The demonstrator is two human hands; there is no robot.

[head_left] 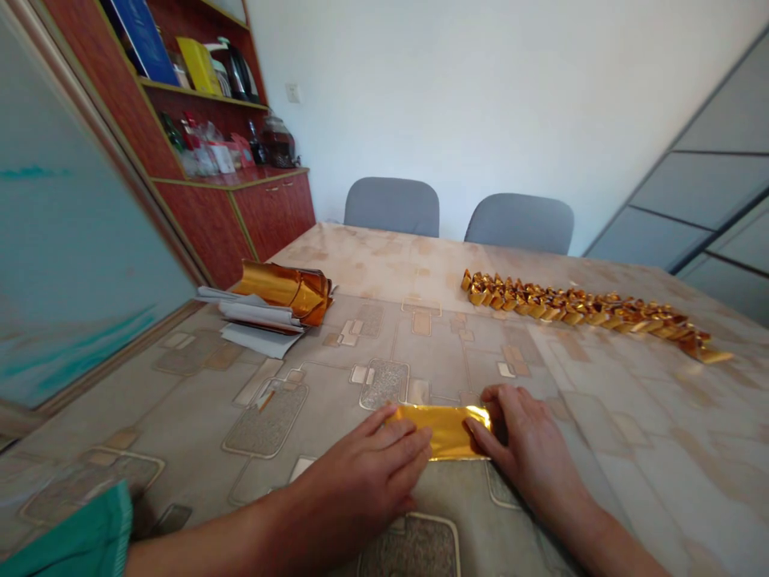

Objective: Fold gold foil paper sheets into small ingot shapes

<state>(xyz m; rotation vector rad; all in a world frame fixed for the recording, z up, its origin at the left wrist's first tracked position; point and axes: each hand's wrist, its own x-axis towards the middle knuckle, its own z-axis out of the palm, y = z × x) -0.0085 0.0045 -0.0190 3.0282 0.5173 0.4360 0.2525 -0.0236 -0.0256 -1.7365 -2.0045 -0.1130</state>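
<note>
The rectangle of gold foil paper lay flat on the patterned tablecloth, directly beneath my fingers, its long sides running from one hand to the other; my left hand rested over its left end, the fingers stretched nearly straight and close together, their tips touching the shiny upper face; my right hand was at the opposite end, the thumb laid on top of the foil and the forefinger bent just past the far right corner, a gap showing between those two; I could not tell whether any finger there reached under the edge to pinch it.

Beyond my left fingertips, off to the left, lay a loose, curled stack of gold foil sheets, some with grey-white backs showing; beyond my right fingers, a long row of folded gold foil pieces slanted away to the right, its nearer end the farther right.

A green sleeve ended on my left forearm, well behind the fingers; straight ahead of them, past the far table edge, stood two grey chairs before a white wall; far left, a reddish wooden cabinet held a large glass jar.
</note>
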